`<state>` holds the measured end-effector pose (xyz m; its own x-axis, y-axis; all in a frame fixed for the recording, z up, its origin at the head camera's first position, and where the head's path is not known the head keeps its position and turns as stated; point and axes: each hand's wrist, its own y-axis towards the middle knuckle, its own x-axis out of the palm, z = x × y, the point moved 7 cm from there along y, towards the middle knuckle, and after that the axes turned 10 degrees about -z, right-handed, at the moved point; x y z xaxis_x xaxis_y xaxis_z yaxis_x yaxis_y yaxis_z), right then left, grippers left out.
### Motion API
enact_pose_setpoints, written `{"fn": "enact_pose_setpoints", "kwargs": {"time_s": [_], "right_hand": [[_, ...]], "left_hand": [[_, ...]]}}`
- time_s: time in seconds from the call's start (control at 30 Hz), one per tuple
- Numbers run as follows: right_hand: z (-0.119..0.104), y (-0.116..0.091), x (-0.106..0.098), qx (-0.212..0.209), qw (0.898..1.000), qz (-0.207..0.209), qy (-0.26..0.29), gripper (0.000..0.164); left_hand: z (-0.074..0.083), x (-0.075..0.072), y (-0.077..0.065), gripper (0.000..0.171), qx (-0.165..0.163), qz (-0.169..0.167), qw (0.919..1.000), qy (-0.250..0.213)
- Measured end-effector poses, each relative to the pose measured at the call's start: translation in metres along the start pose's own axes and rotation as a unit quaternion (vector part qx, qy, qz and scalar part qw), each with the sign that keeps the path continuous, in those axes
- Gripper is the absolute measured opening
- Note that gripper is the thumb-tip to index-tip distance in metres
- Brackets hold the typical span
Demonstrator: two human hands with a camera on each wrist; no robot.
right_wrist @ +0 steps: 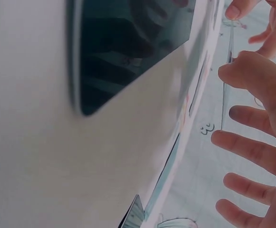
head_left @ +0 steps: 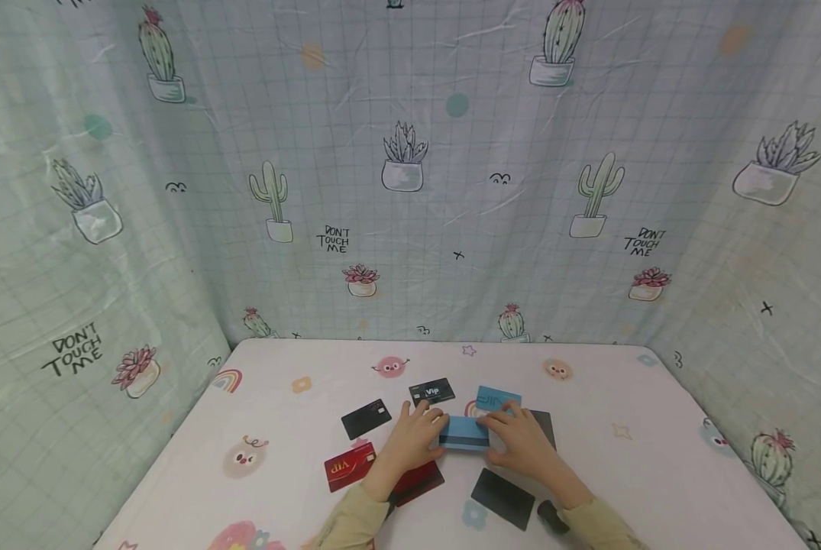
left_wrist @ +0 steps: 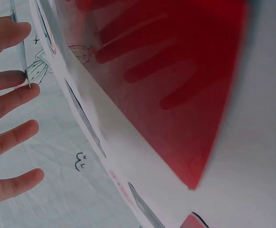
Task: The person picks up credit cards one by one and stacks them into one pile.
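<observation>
- Pinching the blue striped card [head_left: 463, 430] at opposite ends, left hand [head_left: 410, 438] and right hand [head_left: 522, 443] hold it above the table [head_left: 279, 416].
- Light, even pressure should keep it from bowing or slipping.

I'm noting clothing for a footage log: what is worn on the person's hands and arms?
The left hand and right hand are gloveless. The left sleeve and right sleeve are pale khaki-yellow. A small, rounded black piece shows beside the right cuff.
</observation>
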<state>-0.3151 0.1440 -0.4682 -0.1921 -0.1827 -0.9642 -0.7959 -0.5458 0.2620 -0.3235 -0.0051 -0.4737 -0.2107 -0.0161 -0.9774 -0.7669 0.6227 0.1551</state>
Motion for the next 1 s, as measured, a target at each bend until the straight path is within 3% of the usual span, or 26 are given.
{"fn": "enact_pose_setpoints", "kwargs": {"time_s": [0.5,1.0], "right_hand": [[-0.003,0.005,0.007,-0.008,0.999,-0.043,-0.003,0.045],[0.001,0.007,0.014,-0.001,0.997,-0.068,-0.027,0.047]], "left_hand": [[0.004,0.005,0.006,0.044,0.004,-0.026,0.9992,0.030],[0.009,0.007,0.012,0.043,0.046,-0.027,0.9906,0.126]]}}
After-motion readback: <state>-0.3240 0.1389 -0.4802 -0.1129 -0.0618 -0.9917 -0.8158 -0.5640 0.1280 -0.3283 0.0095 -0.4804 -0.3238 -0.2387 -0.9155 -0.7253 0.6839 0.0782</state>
